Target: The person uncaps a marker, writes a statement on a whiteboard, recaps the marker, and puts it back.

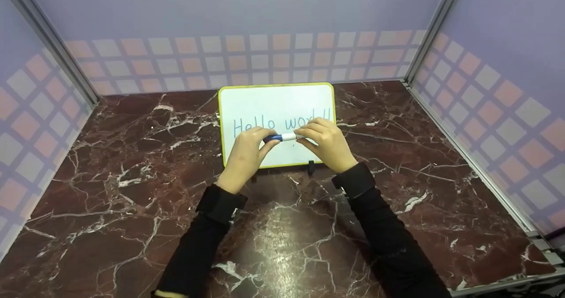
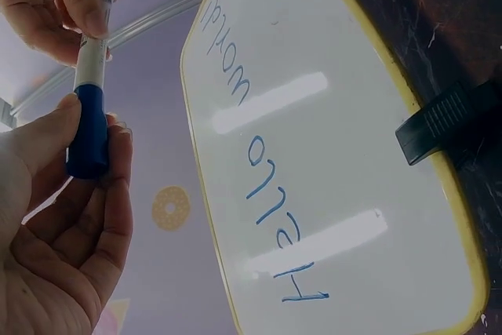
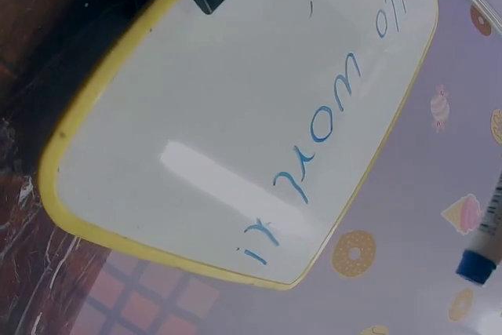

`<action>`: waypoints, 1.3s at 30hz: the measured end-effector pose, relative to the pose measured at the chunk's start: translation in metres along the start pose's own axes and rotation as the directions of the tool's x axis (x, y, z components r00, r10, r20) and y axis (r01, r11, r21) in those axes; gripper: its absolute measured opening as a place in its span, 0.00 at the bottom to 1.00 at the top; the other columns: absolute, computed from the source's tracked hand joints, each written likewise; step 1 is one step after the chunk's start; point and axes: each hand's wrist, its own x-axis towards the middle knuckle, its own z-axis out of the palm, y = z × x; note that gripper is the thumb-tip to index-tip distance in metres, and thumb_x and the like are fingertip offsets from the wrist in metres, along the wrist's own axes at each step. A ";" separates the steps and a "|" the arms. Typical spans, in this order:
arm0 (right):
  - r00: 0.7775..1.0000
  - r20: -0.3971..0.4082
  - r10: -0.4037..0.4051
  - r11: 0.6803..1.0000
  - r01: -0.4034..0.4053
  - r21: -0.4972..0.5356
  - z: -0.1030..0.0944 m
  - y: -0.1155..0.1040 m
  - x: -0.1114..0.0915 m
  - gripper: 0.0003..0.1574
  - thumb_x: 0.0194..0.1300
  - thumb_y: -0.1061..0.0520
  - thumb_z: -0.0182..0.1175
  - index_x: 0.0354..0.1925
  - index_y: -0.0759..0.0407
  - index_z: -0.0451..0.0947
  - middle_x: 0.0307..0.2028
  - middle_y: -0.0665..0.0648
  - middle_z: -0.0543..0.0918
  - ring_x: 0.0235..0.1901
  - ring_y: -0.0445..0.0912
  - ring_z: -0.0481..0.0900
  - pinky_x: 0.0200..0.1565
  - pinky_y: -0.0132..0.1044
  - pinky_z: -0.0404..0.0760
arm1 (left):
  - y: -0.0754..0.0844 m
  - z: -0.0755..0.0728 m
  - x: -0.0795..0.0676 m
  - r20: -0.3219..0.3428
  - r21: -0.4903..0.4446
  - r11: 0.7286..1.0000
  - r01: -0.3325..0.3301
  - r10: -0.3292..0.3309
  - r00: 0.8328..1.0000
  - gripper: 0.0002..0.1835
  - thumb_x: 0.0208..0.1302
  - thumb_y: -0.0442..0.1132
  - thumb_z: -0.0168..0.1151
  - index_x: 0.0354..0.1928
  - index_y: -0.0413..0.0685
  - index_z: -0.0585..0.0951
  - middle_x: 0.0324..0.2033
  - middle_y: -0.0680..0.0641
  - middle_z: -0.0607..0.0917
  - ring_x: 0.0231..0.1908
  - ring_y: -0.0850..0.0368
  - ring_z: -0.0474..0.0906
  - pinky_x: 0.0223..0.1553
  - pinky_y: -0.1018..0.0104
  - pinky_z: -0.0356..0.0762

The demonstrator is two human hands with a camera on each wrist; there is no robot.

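Note:
A white marker [image 1: 288, 137] with a blue cap [image 2: 90, 132] is held level above the lower part of a whiteboard [image 1: 273, 101]. My left hand [image 1: 248, 151] pinches the blue cap between thumb and fingers. At the other end, my right hand [image 1: 327, 142] grips the white barrel. Cap and barrel meet in the left wrist view, with no gap visible. Blue handwriting, "Hello" and a second word, runs across the yellow-framed board; the right hand partly covers it in the head view. The right wrist view shows a blue end of the marker [image 3: 476, 267], but not the hand.
Black clips or feet [image 1: 311, 167] sit at the board's lower edge. The board stands on a dark red marbled table [image 1: 132, 209]. Lilac panels with a checked band [image 1: 247, 59] enclose the back and both sides, with metal posts [image 1: 430, 28] at the corners.

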 end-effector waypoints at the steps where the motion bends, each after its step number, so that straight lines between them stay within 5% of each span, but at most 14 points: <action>1: 1.000 0.003 -0.001 1.000 0.001 -0.001 0.000 0.000 0.000 0.12 0.54 0.61 0.74 0.40 0.61 0.88 0.35 0.56 0.89 0.38 0.50 0.83 0.46 0.41 0.84 | 0.000 0.000 0.000 0.000 0.000 1.000 -0.002 0.002 1.000 0.13 0.65 0.42 0.65 0.43 0.39 0.86 0.38 0.42 0.88 0.41 0.49 0.86 0.46 0.57 0.85; 7: 1.000 0.005 -0.005 1.000 0.005 0.004 -0.003 0.000 0.001 0.12 0.54 0.63 0.73 0.40 0.61 0.88 0.35 0.56 0.89 0.36 0.49 0.83 0.44 0.40 0.85 | -0.003 -0.001 -0.001 0.010 0.008 1.000 -0.022 0.022 1.000 0.14 0.64 0.42 0.66 0.47 0.40 0.86 0.40 0.42 0.89 0.43 0.48 0.86 0.48 0.57 0.84; 11: 1.000 -0.016 0.024 1.000 -0.024 -0.001 -0.006 0.006 -0.002 0.11 0.53 0.63 0.74 0.39 0.62 0.88 0.34 0.57 0.89 0.36 0.50 0.83 0.42 0.40 0.85 | -0.007 -0.007 0.000 0.015 0.054 0.998 -0.036 0.035 0.999 0.22 0.62 0.44 0.68 0.56 0.40 0.83 0.50 0.40 0.86 0.52 0.45 0.83 0.59 0.54 0.80; 15: 0.991 -0.049 0.122 0.992 -0.122 0.006 -0.014 0.018 -0.006 0.11 0.53 0.64 0.73 0.38 0.64 0.87 0.33 0.59 0.88 0.35 0.51 0.82 0.41 0.42 0.85 | -0.020 -0.019 0.003 -0.019 0.193 0.981 0.012 -0.008 1.000 0.29 0.63 0.46 0.67 0.65 0.44 0.76 0.66 0.41 0.75 0.67 0.42 0.70 0.73 0.49 0.65; 18: 0.964 -0.078 0.254 0.967 -0.254 0.014 -0.022 0.030 -0.011 0.11 0.54 0.64 0.72 0.38 0.66 0.86 0.34 0.62 0.88 0.35 0.53 0.81 0.40 0.44 0.85 | -0.036 -0.030 0.003 -0.068 0.327 0.941 0.085 -0.066 0.995 0.34 0.66 0.49 0.63 0.72 0.48 0.68 0.75 0.43 0.61 0.75 0.43 0.56 0.77 0.49 0.53; 22: 0.869 -0.102 0.485 0.873 -0.487 0.003 -0.032 0.048 -0.017 0.11 0.58 0.63 0.71 0.39 0.69 0.84 0.33 0.66 0.86 0.33 0.57 0.81 0.39 0.49 0.82 | -0.062 -0.045 -0.003 -0.105 0.437 0.875 0.208 -0.180 0.978 0.39 0.72 0.51 0.55 0.78 0.49 0.52 0.79 0.46 0.43 0.78 0.43 0.39 0.80 0.50 0.37; 26: 0.726 -0.027 0.687 0.724 -0.687 -0.066 -0.036 0.071 -0.029 0.12 0.60 0.61 0.69 0.38 0.71 0.84 0.33 0.69 0.85 0.34 0.62 0.82 0.40 0.55 0.80 | -0.082 -0.058 -0.016 -0.053 0.448 0.830 0.333 -0.347 0.936 0.41 0.75 0.54 0.47 0.80 0.51 0.41 0.79 0.46 0.33 0.78 0.41 0.27 0.78 0.46 0.24; 30: 0.582 0.121 0.804 0.594 -0.783 -0.187 -0.032 0.091 -0.043 0.12 0.62 0.62 0.66 0.37 0.75 0.84 0.33 0.72 0.86 0.34 0.65 0.85 0.39 0.57 0.83 | -0.092 -0.067 -0.025 0.015 0.434 0.808 0.399 -0.450 0.893 0.40 0.77 0.55 0.44 0.80 0.51 0.39 0.79 0.43 0.31 0.77 0.39 0.23 0.77 0.41 0.24; 34: 0.483 0.233 0.844 0.534 -0.799 -0.278 -0.023 0.102 -0.051 0.13 0.62 0.61 0.64 0.31 0.75 0.84 0.32 0.73 0.86 0.33 0.66 0.85 0.37 0.57 0.85 | -0.097 -0.071 -0.031 0.088 0.429 0.797 0.425 -0.506 0.858 0.40 0.77 0.56 0.42 0.79 0.49 0.38 0.79 0.42 0.31 0.77 0.38 0.22 0.77 0.40 0.22; 39: 0.397 0.316 0.862 0.497 -0.786 -0.368 -0.016 0.109 -0.052 0.21 0.60 0.58 0.65 0.39 0.79 0.81 0.41 0.78 0.83 0.44 0.70 0.83 0.46 0.61 0.84 | -0.101 -0.072 -0.036 0.175 0.432 0.784 0.446 -0.559 0.811 0.39 0.78 0.56 0.40 0.79 0.46 0.40 0.78 0.39 0.32 0.76 0.36 0.22 0.76 0.39 0.19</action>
